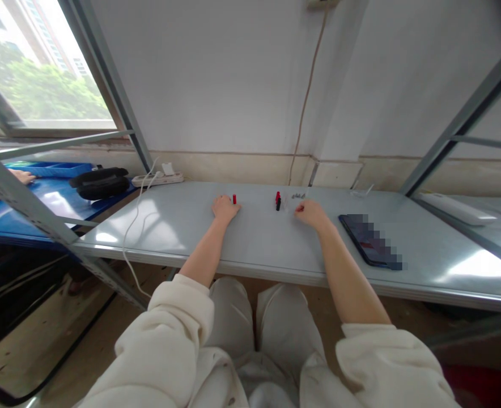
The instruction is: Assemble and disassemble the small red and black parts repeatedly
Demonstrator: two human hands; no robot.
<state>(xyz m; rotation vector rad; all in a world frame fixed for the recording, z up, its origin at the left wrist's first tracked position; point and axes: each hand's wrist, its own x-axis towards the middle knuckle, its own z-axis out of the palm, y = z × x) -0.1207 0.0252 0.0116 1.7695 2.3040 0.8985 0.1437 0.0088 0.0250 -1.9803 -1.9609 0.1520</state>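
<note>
My left hand (225, 208) rests on the grey tabletop, its thumb spread away from the fingers. A small red cylinder (234, 199) stands upright right beside it, between thumb and fingertips; I see no grip on it. Farther right, my right hand (312, 213) is closed in a pinch near the table surface. Something small and dark reddish shows at its fingertips, too small to name. Between the hands sit several small red pieces (277, 196) with a black piece (278, 204) in front. Just behind my right hand lie several small metallic bits (298, 196).
A dark phone (367, 241), partly pixelated, lies on the grey table (267, 243) to the right. At the back left is a power strip (159, 178) with a white cable hanging over the edge. Metal posts frame both sides. Another person's hand (23, 177) is by a blue tray (59, 169).
</note>
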